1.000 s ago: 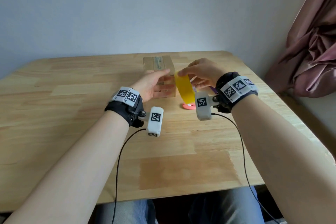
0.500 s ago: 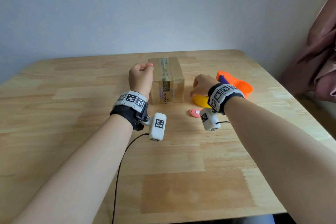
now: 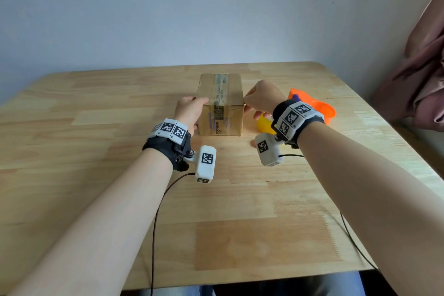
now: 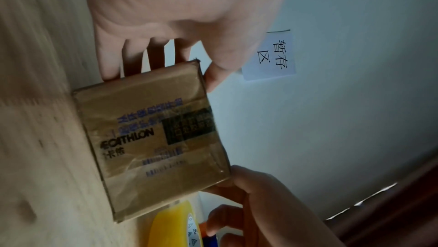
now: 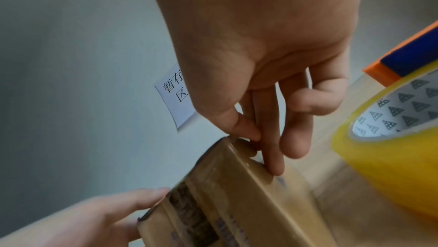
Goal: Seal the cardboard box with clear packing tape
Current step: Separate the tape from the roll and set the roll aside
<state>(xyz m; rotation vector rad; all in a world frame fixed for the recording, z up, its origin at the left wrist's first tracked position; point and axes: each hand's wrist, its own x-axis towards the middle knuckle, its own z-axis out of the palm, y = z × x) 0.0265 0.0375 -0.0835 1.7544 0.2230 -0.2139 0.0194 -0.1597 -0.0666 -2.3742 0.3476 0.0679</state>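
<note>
Hands now both on box: left hand grips its left side, right hand pinches top-right edge; I've dropped tape roll beside it on table since 1s ago, so strip's on, pressing down next

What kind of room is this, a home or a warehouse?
Probably a plain room used as a small packing spot: a wooden table against a bare wall, a curtain, and a paper sign stuck on the wall.
</note>
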